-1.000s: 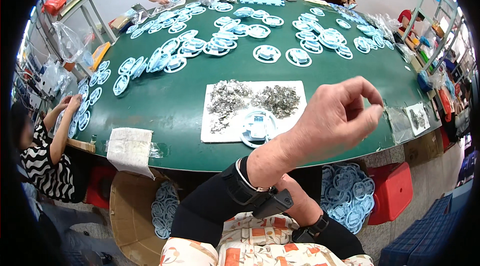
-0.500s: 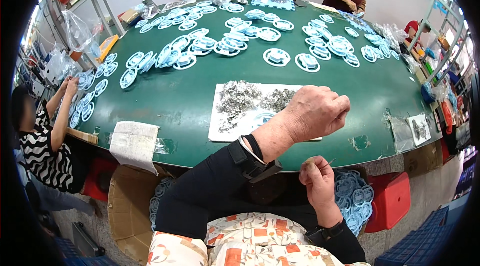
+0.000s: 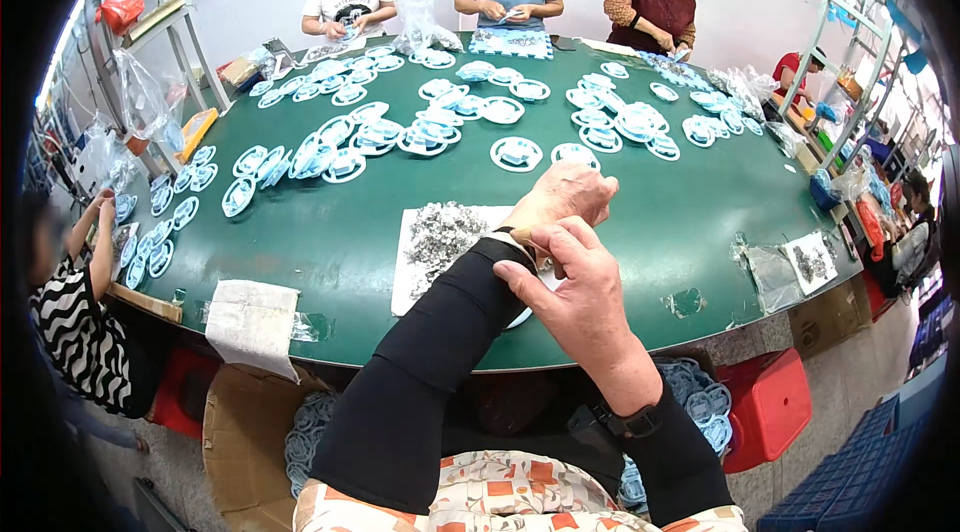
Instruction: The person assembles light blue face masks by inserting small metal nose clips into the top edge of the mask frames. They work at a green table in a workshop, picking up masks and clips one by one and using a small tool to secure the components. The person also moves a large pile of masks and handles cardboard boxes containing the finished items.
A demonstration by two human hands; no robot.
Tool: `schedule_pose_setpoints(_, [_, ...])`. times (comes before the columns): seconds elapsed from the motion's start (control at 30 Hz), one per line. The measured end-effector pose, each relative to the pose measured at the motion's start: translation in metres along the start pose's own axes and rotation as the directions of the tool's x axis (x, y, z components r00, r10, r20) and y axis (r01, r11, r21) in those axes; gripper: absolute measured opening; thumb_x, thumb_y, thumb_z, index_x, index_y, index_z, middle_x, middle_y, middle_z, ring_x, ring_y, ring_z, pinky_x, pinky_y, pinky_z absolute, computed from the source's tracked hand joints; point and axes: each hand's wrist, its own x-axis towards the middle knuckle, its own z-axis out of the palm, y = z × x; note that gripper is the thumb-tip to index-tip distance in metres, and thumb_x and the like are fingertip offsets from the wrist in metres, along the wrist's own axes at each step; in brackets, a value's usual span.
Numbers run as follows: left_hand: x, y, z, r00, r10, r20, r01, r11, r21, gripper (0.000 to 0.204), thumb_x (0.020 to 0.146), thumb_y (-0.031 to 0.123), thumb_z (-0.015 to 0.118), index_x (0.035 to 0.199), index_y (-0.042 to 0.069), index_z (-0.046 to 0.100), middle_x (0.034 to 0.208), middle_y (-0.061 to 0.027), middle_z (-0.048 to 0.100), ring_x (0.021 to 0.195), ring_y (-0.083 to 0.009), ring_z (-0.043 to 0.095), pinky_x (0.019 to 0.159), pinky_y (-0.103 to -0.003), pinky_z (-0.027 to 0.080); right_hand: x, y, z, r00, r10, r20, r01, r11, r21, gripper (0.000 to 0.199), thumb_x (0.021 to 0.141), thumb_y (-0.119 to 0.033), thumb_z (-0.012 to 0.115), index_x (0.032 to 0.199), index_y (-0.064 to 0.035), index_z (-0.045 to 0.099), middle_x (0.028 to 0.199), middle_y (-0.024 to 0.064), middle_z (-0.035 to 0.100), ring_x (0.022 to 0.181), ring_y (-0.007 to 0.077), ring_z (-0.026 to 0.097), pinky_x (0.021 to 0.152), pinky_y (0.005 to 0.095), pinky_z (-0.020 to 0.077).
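- L. hand (image 3: 568, 200) is held over the white board (image 3: 405, 294), its fingers loosely curled; whether anything is gripped inside can't be told.
- R. hand (image 3: 588, 297) is crossed onto the L. wrist, thumb & forefinger set at the cuff of the black sleeve (image 3: 425, 352); whether cloth is pinched can't be told.
- A round pale-blue plastic part (image 3: 519, 318) is mostly hidden under the wrists, at the board's near edge.
- Risk: small metal pieces (image 3: 440, 237) could be scattered if the L. forearm is dropped or dragged, the heap being right beside the sleeve (approx. under the elbow side).
- Risk: the part could be knocked off the table edge, as it's covered by both arms & prob. can't be seen well.
- Containers: in the open cardboard box (image 3: 232, 447) at lower L., pale-blue parts (image 3: 308, 432) are piled.
- Under the table at R., more blue rings (image 3: 708, 407) are heaped; their container is mostly hidden.
- Clear plastic bag (image 3: 425, 30) is left at the far edge, contents unclear; ditto the blue crates (image 3: 845, 482), lower R.
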Motion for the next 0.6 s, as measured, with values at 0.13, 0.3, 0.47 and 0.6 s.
schedule_pose_setpoints(0.13, [0.004,0.007,-0.011,0.993,0.031,0.115,-0.039,0.997,0.067,0.009,0.077,0.011,0.072,0.076,0.008,0.064,0.061,-0.0114,0.059,0.059,-0.0262,0.066,0.056,-0.036,0.05,0.016,0.005,-0.005,0.999,-0.02,0.035,0.023,0.996,-0.087,0.027,0.082,-0.02,0.08,0.102,-0.0027,0.073,0.085,0.0106,0.064,0.073,0.0235,0.062,0.065,0.0352,0.0502])
schedule_pose_setpoints(0.3, [-0.006,-0.011,0.014,0.987,0.108,-0.122,-0.11,0.994,-0.007,0.013,0.071,0.012,0.072,0.078,0.007,0.062,0.061,-0.0111,0.058,0.06,-0.0274,0.065,0.057,-0.037,0.049,0.025,0.013,-0.005,0.997,-0.009,0.081,0.015,0.998,-0.067,0.028,0.081,-0.018,0.079,0.102,-0.0015,0.073,0.076,0.0076,0.065,0.063,0.0181,0.055,0.061,0.0318,0.0474])
schedule_pose_setpoints(0.47, [0.005,0.014,-0.004,0.976,-0.138,0.169,0.155,0.984,-0.092,0.012,0.082,0.016,0.071,0.08,0.006,0.066,0.078,-0.0157,0.067,0.076,-0.0322,0.07,0.066,-0.043,0.055,0.021,0.009,-0.011,0.988,0.077,0.136,-0.073,0.997,-0.035,0.03,0.082,-0.023,0.079,0.104,-0.0042,0.073,0.087,0.0095,0.069,0.076,0.0243,0.064,0.069,0.0352,0.0526])
schedule_pose_setpoints(0.6, [0.015,0.006,0.001,0.918,-0.38,0.116,0.389,0.798,-0.46,0.015,0.085,0.018,0.067,0.094,0.008,0.074,0.089,-0.016,0.073,0.088,-0.0346,0.071,0.081,-0.041,0.057,0.021,0.002,-0.017,0.991,0.03,0.128,-0.033,0.999,0.02,0.031,0.083,-0.027,0.079,0.107,-0.0079,0.074,0.094,0.0105,0.071,0.086,0.0283,0.07,0.074,0.0381,0.0557])
